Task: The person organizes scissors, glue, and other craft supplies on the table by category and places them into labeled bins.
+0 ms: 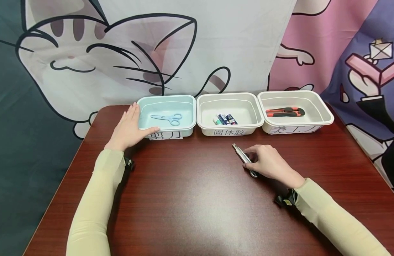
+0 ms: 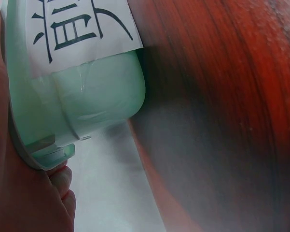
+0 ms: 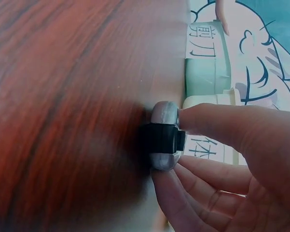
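My right hand (image 1: 271, 162) pinches a silver utility knife (image 1: 240, 153) between thumb and fingers, close over the table. In the right wrist view the knife's silver body (image 3: 163, 113) and black slider (image 3: 161, 137) show end-on between the fingertips. My left hand (image 1: 127, 129) rests against the left end of a light blue bin (image 1: 167, 103). Its fingers lie straight along the side and its thumb reaches over the front rim. Inside that bin are light blue scissors (image 1: 168, 117). The bin's paper label (image 2: 82, 31) fills the top of the left wrist view.
A white bin (image 1: 230, 101) with several glue sticks (image 1: 227, 119) stands in the middle of the row. Right of it, another white bin (image 1: 299, 96) holds red-and-black utility knives (image 1: 284, 112). A cartoon cloth (image 1: 241, 42) hangs behind the brown table (image 1: 190, 199).
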The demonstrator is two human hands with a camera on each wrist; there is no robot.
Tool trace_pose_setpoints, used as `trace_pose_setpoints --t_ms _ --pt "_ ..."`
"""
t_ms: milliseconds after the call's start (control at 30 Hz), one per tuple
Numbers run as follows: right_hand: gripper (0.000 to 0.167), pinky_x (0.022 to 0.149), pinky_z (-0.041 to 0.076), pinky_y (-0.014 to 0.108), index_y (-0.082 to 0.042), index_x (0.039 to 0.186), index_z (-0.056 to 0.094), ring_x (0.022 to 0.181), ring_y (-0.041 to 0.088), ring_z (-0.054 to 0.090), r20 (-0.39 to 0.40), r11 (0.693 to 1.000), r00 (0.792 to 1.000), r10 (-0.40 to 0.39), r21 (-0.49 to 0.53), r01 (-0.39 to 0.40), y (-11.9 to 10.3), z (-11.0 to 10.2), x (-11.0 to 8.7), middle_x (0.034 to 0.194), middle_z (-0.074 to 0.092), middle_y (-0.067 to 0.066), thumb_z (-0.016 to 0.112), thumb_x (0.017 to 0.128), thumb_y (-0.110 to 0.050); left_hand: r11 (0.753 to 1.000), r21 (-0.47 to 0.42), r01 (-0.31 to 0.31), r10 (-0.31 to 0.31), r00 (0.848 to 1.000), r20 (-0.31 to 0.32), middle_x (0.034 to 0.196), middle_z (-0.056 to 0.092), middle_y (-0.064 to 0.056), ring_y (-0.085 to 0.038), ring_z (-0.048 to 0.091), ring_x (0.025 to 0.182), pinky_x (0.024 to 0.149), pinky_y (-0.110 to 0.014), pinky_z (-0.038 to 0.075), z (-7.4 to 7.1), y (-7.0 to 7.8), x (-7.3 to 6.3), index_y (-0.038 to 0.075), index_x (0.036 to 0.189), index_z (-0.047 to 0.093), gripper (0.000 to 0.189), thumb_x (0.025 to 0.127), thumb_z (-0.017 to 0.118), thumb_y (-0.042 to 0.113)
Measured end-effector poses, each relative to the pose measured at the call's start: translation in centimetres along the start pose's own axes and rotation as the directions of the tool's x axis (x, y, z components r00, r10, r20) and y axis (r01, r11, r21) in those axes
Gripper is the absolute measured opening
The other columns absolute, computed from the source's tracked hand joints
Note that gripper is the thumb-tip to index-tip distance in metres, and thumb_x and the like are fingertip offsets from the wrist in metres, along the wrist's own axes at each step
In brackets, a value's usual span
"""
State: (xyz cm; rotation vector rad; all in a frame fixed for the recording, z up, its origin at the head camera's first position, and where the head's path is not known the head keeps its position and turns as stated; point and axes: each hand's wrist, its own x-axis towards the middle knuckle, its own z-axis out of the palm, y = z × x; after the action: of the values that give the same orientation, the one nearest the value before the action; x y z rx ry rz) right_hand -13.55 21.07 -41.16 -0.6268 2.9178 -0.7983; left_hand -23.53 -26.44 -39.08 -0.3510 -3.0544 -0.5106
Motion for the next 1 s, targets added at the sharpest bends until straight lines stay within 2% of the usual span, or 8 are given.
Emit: trace_pose_setpoints --t_ms 333,667,1000 --pt "0.038 0.062 0.05 0.035 -0.003 0.111 0.077 0.066 0.007 0.061 -0.007 1.0 1.0 -0.021 -0.02 0.021 0.0 -0.2 0.0 0.072 0.065 -0.009 0.084 0.075 -0.012 1.0 -0.002 0.008 -0.008 1.0 0.008 0.168 0.001 -0.02 -0.032 0.002 0.154 0.124 -0.048 0.004 -0.1 0.1 -0.1 -0.005 0.16 0.002 0.126 0.085 0.057 0.08" --pt "0.04 0.059 0.049 0.033 -0.004 0.113 0.076 0.064 0.005 0.06 -0.02 1.0 1.0 -0.004 -0.013 0.004 0.1 -0.9 0.1 0.073 0.066 -0.008 0.085 0.075 -0.011 1.0 -0.001 0.005 -0.005 1.0 0.006 0.168 0.002 -0.021 -0.031 0.002 0.155 0.124 -0.049 0.005 -0.1 0.1 -0.1 -0.005 0.16 0.003 0.125 0.085 0.057 0.08" --pt "0.034 0.062 0.049 0.034 -0.009 0.11 0.078 0.066 0.004 0.061 -0.057 0.999 0.998 -0.014 -0.03 0.012 0.4 -1.4 0.1 0.079 0.067 -0.006 0.084 0.077 -0.008 1.0 -0.004 0.001 -0.001 1.0 0.004 0.168 0.001 -0.02 -0.032 0.002 0.155 0.124 -0.048 0.004 0.0 -0.1 0.0 -0.005 0.16 0.002 0.126 0.085 0.057 0.08"
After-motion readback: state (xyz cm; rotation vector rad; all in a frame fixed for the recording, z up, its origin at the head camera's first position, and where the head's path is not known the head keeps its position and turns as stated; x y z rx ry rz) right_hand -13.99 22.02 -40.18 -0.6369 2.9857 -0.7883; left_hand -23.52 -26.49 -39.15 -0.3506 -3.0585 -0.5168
